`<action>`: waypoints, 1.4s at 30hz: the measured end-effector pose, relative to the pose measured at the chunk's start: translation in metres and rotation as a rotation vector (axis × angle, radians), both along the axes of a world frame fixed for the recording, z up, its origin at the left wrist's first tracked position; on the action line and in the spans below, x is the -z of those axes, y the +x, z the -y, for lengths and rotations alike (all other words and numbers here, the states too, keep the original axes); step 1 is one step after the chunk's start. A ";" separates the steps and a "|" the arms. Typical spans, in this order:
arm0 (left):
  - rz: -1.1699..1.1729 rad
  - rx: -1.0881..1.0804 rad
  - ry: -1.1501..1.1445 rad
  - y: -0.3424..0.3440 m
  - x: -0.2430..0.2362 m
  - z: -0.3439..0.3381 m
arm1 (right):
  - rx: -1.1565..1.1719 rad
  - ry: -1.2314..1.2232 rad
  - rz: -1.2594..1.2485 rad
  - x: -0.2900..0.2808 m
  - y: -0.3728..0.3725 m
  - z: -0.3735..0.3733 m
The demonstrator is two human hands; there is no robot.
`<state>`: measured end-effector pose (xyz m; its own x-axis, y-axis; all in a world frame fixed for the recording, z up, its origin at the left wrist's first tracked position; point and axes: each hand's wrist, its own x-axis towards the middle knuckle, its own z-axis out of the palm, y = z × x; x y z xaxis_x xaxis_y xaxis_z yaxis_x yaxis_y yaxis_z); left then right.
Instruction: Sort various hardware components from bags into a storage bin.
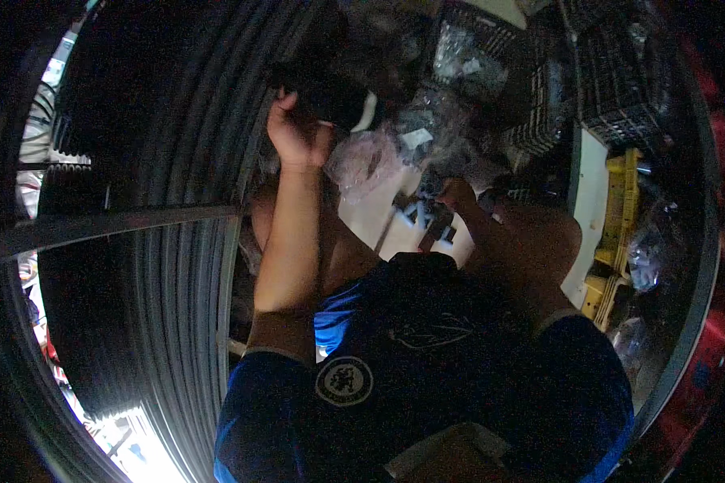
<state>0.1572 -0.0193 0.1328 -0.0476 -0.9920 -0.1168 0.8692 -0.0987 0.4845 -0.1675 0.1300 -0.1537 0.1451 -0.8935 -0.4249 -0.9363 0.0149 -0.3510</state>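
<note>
In dim light my left hand (pixel 296 137) is raised on the left, slightly blurred, its fingers curled against a black object (pixel 334 98). That object has a pale curved edge on its right side, and its kind is too dark to make out. My right hand (pixel 457 196) is lower and further right, with its fingers drawn together. Whatever it may hold is hidden in shadow. Just below it, several small light blue-grey pieces (pixel 417 216) lie on a pale surface (pixel 391 233) between my knees. Clear plastic bags (pixel 366 161) lie between the two hands, one with a white label (pixel 416 138).
A tall stack of long dark ribbed lengths (pixel 189 161) stands close at my left, crossed by a metal bar (pixel 137 227). Black crates (pixel 620 88) and a crate of clear bags (pixel 469 60) fill the far right. A yellow crate (pixel 618 209) stands at my right.
</note>
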 end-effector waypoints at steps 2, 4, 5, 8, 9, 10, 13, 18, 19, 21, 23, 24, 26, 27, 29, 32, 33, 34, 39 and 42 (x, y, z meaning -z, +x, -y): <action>-0.018 0.069 -0.019 -0.009 -0.004 -0.007 | 0.363 -0.031 0.437 -0.046 -0.001 -0.002; -0.131 0.274 -0.161 -0.021 -0.004 -0.018 | 0.633 -0.044 0.897 -0.099 0.011 -0.001; -0.104 0.256 -0.097 -0.029 -0.003 -0.025 | 0.709 -0.067 1.069 -0.127 0.017 -0.005; 0.210 0.365 -0.208 -0.050 -0.001 -0.057 | 0.753 -0.109 1.282 -0.207 0.030 -0.025; 0.293 0.472 -0.305 -0.054 -0.003 -0.069 | 0.748 -0.114 1.282 -0.229 0.032 -0.034; 0.378 0.566 -0.341 -0.058 -0.005 -0.078 | 0.742 -0.118 1.282 -0.246 0.031 -0.042; 0.839 0.528 -0.651 -0.069 -0.018 -0.098 | 0.579 -0.196 1.243 -0.267 0.036 -0.066; 1.249 0.647 -0.943 -0.084 -0.022 -0.135 | 0.367 -0.177 1.173 -0.237 0.036 -0.098; 1.191 0.697 -0.983 -0.091 -0.017 -0.139 | 0.413 -0.309 1.187 -0.226 0.042 -0.097; 1.187 0.652 -1.023 -0.100 -0.004 -0.153 | 0.429 -0.480 1.236 -0.207 0.048 -0.092; 1.263 0.600 -1.021 -0.105 0.006 -0.157 | 0.467 -0.562 1.191 -0.195 0.047 -0.086; 1.318 0.581 -1.014 -0.107 0.012 -0.157 | 0.519 -0.532 1.117 -0.192 0.045 -0.084; 1.281 0.647 -1.015 -0.109 0.020 -0.150 | 0.504 -0.611 1.137 -0.194 0.039 -0.078; 1.276 0.655 -0.946 -0.112 0.024 -0.147 | 0.546 -0.519 1.140 -0.198 0.037 -0.073; 1.254 0.522 -0.990 -0.118 0.033 -0.136 | 0.450 -0.655 1.053 -0.211 0.030 -0.060; 1.271 0.391 -0.767 -0.123 0.048 -0.113 | 0.373 -0.633 1.105 -0.233 0.023 -0.032; 1.297 0.290 -0.746 -0.127 0.054 -0.101 | 0.384 -0.611 1.125 -0.237 0.023 -0.022; 1.298 0.272 -0.768 -0.129 0.060 -0.090 | 0.368 -0.570 1.161 -0.239 0.024 -0.013; 1.432 0.084 -0.633 -0.130 0.091 -0.067 | 0.217 -0.409 1.326 -0.213 0.035 0.004; 1.046 0.380 -0.421 -0.137 0.101 -0.082 | 0.264 -0.315 1.226 -0.179 0.040 0.001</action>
